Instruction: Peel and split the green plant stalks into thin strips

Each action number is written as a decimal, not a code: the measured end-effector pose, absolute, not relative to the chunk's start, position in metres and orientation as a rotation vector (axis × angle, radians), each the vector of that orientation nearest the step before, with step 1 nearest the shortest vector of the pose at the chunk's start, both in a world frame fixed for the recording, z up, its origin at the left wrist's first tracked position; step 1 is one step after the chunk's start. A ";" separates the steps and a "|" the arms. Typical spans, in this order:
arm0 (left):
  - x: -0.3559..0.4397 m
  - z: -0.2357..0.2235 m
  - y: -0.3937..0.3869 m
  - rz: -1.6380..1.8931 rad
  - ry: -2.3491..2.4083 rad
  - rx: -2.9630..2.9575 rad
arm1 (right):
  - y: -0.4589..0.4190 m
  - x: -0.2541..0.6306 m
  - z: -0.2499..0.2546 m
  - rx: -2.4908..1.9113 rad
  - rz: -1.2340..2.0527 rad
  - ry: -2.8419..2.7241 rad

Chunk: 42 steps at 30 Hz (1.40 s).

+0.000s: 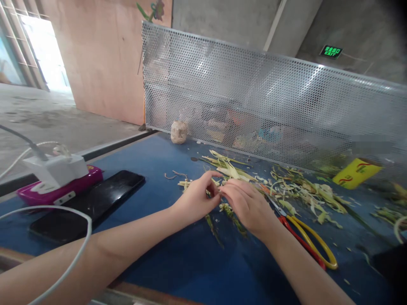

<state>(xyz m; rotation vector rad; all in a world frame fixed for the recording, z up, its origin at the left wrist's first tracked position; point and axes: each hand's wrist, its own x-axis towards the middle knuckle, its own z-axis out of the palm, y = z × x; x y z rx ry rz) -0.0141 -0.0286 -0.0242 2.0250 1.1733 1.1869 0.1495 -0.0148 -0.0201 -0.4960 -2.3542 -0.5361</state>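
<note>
My left hand point(199, 195) and my right hand point(249, 205) meet over the table, fingertips pinched together. Between them are pale green plant strips, mostly hidden by the fingers. Green stems point(235, 220) with ragged ends stick out below my right hand. Behind the hands lies a loose bunch of long pale husk-like strips point(233, 169). Scissors point(310, 241) with one red and one yellow handle lie beside my right forearm, their blades pointing toward the scraps.
Plant scraps point(305, 190) are strewn to the right, near a yellow-wrapped roll point(356, 173). A perforated metal screen point(254, 89) borders the blue table point(171, 271). A wrapped lump point(179, 132) stands before it. Left are a black phone point(117, 190), a purple power strip point(93, 174) and a white cable point(79, 254).
</note>
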 end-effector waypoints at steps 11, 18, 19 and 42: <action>-0.014 -0.018 -0.036 1.058 1.112 2.181 | -0.017 0.150 -0.013 -0.797 0.062 -2.337; -0.015 -0.019 -0.035 1.041 1.116 2.181 | -0.014 0.145 -0.020 -0.776 0.576 -2.124; -0.015 -0.019 -0.035 1.051 1.112 2.175 | -0.014 0.144 -0.021 -0.768 0.630 -2.085; -0.018 -0.017 -0.033 1.207 1.176 2.029 | -0.009 0.144 -0.021 -0.854 1.047 -1.756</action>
